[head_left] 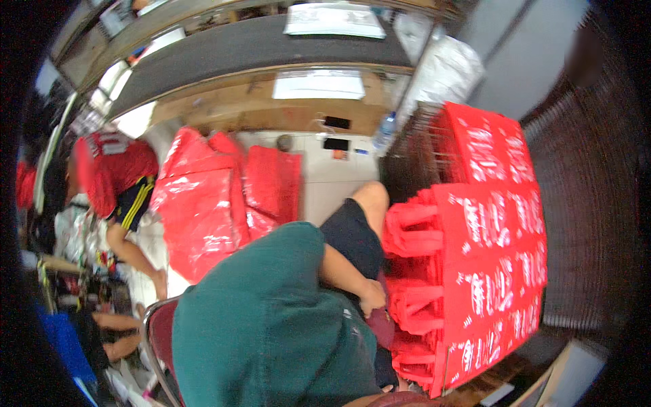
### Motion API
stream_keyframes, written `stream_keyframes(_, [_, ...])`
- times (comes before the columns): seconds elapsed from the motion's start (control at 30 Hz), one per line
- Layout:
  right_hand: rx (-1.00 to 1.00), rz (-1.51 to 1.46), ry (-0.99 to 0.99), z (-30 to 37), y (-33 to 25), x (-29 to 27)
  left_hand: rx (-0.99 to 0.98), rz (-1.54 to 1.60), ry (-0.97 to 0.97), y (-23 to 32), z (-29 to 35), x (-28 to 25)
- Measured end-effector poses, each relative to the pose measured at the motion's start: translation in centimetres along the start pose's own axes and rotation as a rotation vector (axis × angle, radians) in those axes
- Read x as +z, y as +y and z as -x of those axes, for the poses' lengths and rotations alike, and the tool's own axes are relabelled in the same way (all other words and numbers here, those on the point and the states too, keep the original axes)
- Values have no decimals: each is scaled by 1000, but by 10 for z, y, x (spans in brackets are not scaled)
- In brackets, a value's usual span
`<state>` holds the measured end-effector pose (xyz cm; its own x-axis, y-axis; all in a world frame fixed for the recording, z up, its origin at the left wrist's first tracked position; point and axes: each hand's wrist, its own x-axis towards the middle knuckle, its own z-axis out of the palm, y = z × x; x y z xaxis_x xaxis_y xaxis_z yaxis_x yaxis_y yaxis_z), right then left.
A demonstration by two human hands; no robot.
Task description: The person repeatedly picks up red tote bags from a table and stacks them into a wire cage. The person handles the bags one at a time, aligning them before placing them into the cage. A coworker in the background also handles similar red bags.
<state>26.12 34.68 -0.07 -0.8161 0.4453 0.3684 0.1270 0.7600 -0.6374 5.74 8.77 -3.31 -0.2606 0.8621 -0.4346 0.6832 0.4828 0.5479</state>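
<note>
My left hand [371,297] hangs beside my dark shorts [354,227], with the bare forearm coming out of a green sleeve [271,271]. Its fingers look curled and closed, close to a maroon surface [381,329]; what they hold, if anything, is hidden. Just right of it, several red cloth bags [413,305] with looped handles are stacked in rows, their white-printed faces [491,278] turned up. My right hand does not show clearly anywhere.
Large red plastic-wrapped bundles [203,210] lie on the tiled floor [325,180] to the left. Ahead are a phone [336,144], a water bottle [385,129] and a wooden bench [224,108]. A person in a red shirt [115,163] bends at far left. A dark corrugated shutter [583,224] stands right.
</note>
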Motion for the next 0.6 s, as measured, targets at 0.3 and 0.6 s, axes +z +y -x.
stream_keyframes(0.3, [185, 265, 189, 53, 26, -24, -43, -12, -134, 10, 6, -23])
stream_keyframes(0.6, [481, -91, 522, 34, 47, -44, -77, -69, -121, -1, -12, -5])
